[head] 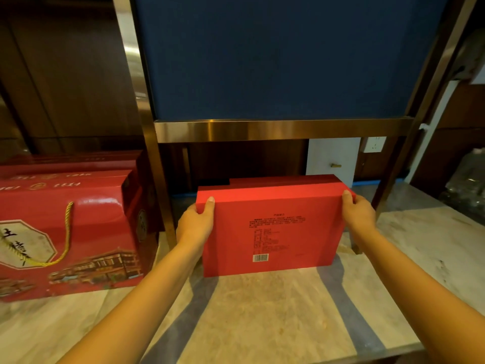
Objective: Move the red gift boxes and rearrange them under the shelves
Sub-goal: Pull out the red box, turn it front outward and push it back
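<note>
A plain red gift box stands on its long edge on the marble floor, its printed back with a barcode facing me. It sits just in front of the opening under the bronze-framed shelf. My left hand grips the box's upper left corner, thumb on the front face. My right hand grips its upper right corner the same way. A second dark red box edge shows directly behind it. To the left stand several larger red gift boxes with a gold cord handle and printed buildings.
The shelf's bronze legs flank the opening; the right leg slants down near my right hand. A blue panel fills the frame above. A white cabinet door and a wall socket lie behind. Clear plastic-wrapped items sit far right.
</note>
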Motion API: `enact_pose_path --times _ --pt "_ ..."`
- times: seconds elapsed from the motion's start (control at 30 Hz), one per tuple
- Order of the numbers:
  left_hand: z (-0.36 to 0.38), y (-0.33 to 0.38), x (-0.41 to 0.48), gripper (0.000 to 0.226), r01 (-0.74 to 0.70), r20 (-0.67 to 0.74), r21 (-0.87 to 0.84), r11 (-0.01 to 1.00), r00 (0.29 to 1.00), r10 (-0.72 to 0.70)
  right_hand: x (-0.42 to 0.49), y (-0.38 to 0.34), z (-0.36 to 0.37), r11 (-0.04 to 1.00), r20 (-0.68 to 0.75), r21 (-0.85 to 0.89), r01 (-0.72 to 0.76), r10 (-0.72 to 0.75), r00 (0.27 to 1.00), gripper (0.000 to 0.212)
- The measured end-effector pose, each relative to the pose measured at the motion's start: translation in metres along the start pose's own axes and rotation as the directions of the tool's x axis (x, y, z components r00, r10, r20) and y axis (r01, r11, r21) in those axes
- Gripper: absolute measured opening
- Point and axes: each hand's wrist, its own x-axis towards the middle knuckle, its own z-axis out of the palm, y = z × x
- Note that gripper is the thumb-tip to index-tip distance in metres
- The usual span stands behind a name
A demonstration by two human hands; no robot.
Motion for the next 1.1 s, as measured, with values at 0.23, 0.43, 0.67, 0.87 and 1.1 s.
enact_pose_path --times 0.23,0.43,0.67,0.87,1.1 --pt "-0.017 0.003 0.026 0.074 0.125 0.295 -0.261 0.957 0.954 -0.044 -0.039 -0.014 0.003 0.996 0.100 -0.093 0.016 -0.006 0.995 0.061" --pt "-0.021 -0.007 0.035 0.052 0.127 0.385 -0.367 0.922 0.923 0.026 -0.083 -0.038 0.035 0.990 0.306 -0.115 0.078 -0.039 0.951 0.069" --pt "-0.020 0.004 0.051 0.071 0.129 0.431 -0.416 0.900 0.900 0.070 -0.090 -0.068 0.051 0.994 0.347 -0.113 -0.001 0.040 0.937 0.074" --pt "-0.003 0.009 0.040 0.041 0.167 0.301 -0.574 0.801 0.954 0.016 -0.087 -0.067 0.049 0.992 0.392 -0.123 0.005 0.044 0.919 0.078" --pt "0.007 0.001 -0.046 0.031 -0.093 0.001 -0.409 0.908 0.995 0.103 -0.052 -0.061 0.028 0.983 0.409 -0.172 0.062 0.014 0.912 0.067"
